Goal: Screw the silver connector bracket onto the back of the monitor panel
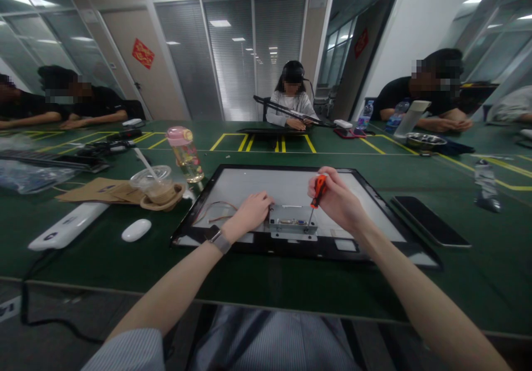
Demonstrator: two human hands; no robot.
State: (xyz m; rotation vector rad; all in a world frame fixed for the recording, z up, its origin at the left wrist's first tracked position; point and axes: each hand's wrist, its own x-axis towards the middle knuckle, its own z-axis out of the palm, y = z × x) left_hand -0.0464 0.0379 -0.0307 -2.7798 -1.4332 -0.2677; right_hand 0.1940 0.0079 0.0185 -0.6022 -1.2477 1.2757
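A flat display panel (233, 183) with a black frame lies on the green table in front of me. Near its front edge a metal bracket (291, 236) carries a row of connector ports, one of them blue. My left hand (254, 211), with a watch on the wrist, has its fingers closed at the bracket's left end. An orange and black screwdriver (319, 191) is gripped in my right hand (338, 199). Its shaft points down and its tip meets the bracket beside the blue port. Thin loose wires (218, 211) lie on the panel left of my left hand.
A phone (430, 221) lies right of the panel. On the left are a drink cup (155, 185) in a carrier, a pink-lided bottle (185, 155), a white mouse (136, 230) and a white power strip (68, 227). Across the table a person (293, 102) handles another dark panel.
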